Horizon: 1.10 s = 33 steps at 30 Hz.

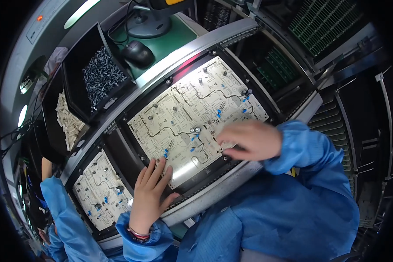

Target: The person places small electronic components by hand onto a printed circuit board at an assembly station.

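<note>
Hands in blue sleeves work over a large pale circuit board (192,118) held in a dark carrier frame (131,150) on a metal conveyor rail (214,196), seen from the head camera; the left hand (149,196) lies open and flat, fingers spread and pointing up the picture, fingertips resting on the board's near edge beside a small blue component (165,153), thumb angled out to the right over the frame; it holds nothing, and its wrist, with a red band, runs down into the blue cuff at the lower edge; the right hand (251,139) is blurred, hovering over the board's right near corner with fingers curled together and pointing left, and whether anything is pinched between them cannot be told; its forearm comes in from the right, bent across the body in a blue smock sleeve (310,148). The board carries scattered blue parts and a few silver-topped capacitors (194,130); a second, similar board (100,192) sits in the next carrier to the left, lower in the picture; behind the rail stand a black bin of dark small parts (102,74) and a bin of pale parts (70,120); farther back a computer mouse (137,53) rests on a green mat (170,37); racks of green boards (323,22) fill the upper right.
</note>
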### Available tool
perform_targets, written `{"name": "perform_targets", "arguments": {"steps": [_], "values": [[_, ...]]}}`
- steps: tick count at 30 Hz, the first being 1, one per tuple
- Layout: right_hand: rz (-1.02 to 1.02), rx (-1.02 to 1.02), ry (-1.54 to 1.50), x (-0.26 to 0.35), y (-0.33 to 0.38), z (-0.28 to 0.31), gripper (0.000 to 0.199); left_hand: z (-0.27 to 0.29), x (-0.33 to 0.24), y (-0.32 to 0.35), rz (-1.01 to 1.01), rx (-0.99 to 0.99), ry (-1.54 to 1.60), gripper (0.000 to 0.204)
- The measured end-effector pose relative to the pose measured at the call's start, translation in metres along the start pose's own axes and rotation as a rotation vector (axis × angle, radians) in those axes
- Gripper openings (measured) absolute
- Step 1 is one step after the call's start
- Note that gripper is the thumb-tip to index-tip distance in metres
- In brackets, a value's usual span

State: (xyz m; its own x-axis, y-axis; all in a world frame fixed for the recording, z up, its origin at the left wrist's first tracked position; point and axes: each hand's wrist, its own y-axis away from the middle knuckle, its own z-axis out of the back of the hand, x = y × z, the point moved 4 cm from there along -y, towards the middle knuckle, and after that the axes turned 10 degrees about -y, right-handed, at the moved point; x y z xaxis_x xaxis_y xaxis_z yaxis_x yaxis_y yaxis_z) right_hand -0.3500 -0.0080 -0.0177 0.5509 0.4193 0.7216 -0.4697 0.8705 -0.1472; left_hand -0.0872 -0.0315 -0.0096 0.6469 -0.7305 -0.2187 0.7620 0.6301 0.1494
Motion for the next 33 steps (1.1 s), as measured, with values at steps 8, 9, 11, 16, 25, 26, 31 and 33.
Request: {"name": "perform_targets", "arguments": {"steps": [8, 9, 11, 16, 25, 26, 31, 33], "values": [[-0.095, 0.171, -0.022, -0.048, 0.057, 0.066, 0.046, 0.002, 0.017, -0.003, -0.126, -0.051, 0.08, 0.06], [-0.079, 0.155, -0.058, -0.053, 0.059, 0.066, 0.043, 0.002, 0.017, -0.004, -0.131, -0.064, 0.069, 0.06], [-0.077, 0.135, -0.095, -0.065, 0.059, 0.063, 0.039, 0.004, 0.016, -0.002, -0.146, -0.093, 0.007, 0.06], [0.034, 0.044, 0.133, -0.058, 0.05, 0.058, 0.025, 0.0, 0.011, 0.001, -0.095, -0.134, -0.019, 0.059], [0.01, -0.175, 0.23, -0.023, 0.024, 0.079, 0.019, -0.019, -0.003, 0.002, -0.064, -0.313, -0.16, 0.044], [0.046, -0.214, 0.226, -0.015, 0.011, 0.084, 0.018, -0.019, -0.005, 0.002, -0.034, -0.324, -0.192, 0.041], [0.133, -0.192, 0.093, -0.028, -0.073, 0.047, 0.028, 0.004, -0.007, -0.003, 0.014, -0.23, -0.093, 0.031], [0.143, -0.298, 0.182, -0.056, -0.101, 0.028, 0.028, 0.021, 0.008, -0.022, -0.028, -0.292, 0.01, 0.027]]}}
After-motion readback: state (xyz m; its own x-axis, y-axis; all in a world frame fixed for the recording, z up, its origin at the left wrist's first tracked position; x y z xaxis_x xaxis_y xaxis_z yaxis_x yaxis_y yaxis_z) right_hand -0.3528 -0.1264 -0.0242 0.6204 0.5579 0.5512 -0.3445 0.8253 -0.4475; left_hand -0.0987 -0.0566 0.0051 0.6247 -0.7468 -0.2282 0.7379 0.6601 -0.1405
